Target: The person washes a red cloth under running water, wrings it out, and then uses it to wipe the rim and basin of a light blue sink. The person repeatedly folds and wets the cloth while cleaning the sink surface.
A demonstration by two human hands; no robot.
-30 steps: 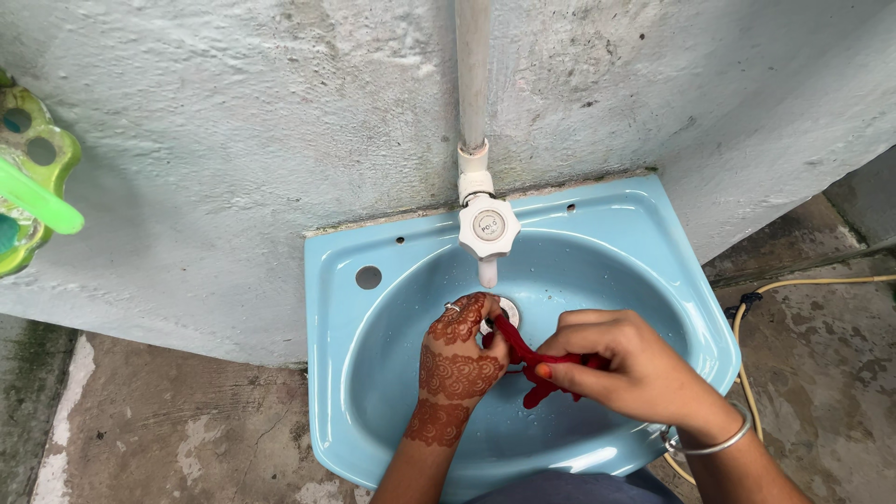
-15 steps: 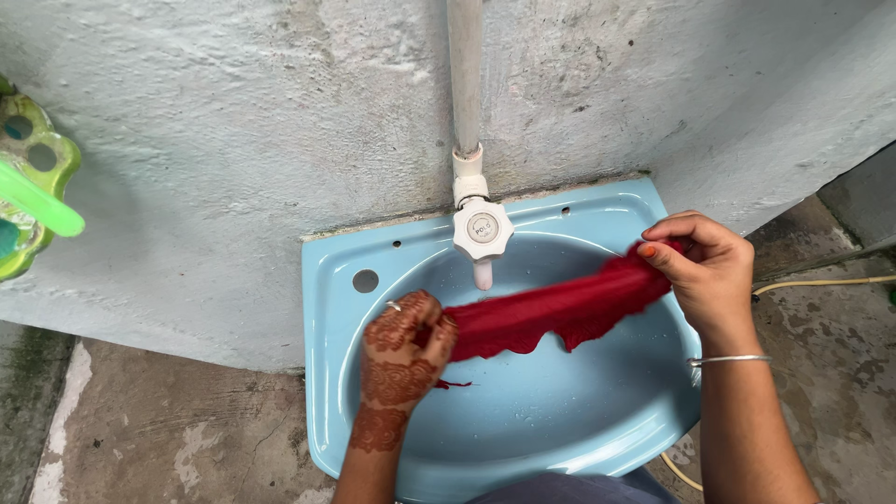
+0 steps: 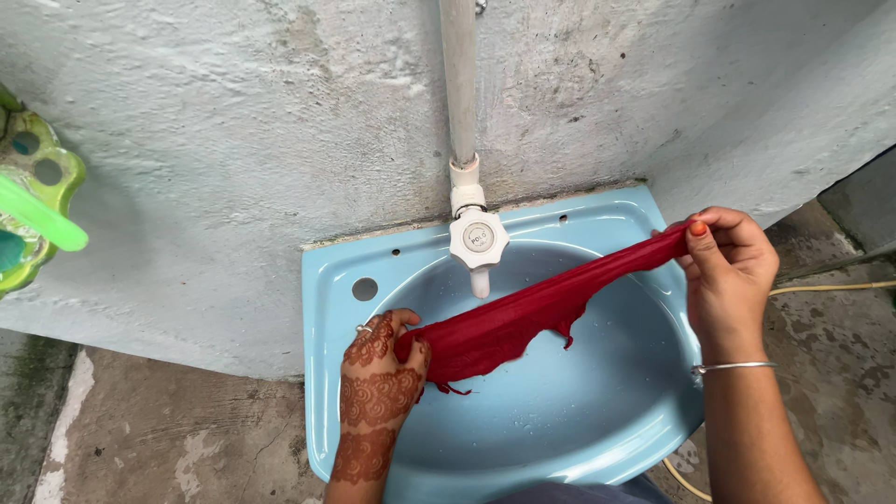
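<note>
Left hand [image 3: 381, 373] and right hand [image 3: 730, 266] both clamped on the red cloth [image 3: 532, 317], stretched taut between them over the blue sink [image 3: 327, 392], under the white tap [image 3: 478, 241].

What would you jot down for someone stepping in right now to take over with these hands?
Left hand: gripping one end of the red cloth, low in the blue sink.
Right hand: pinching the other end above the sink's right rim.
Cloth: stretched taut across the basin, just under the white tap.
Done: cloth spread out.
Left: no water visibly running; whether the cloth is wet is unclear.
</note>
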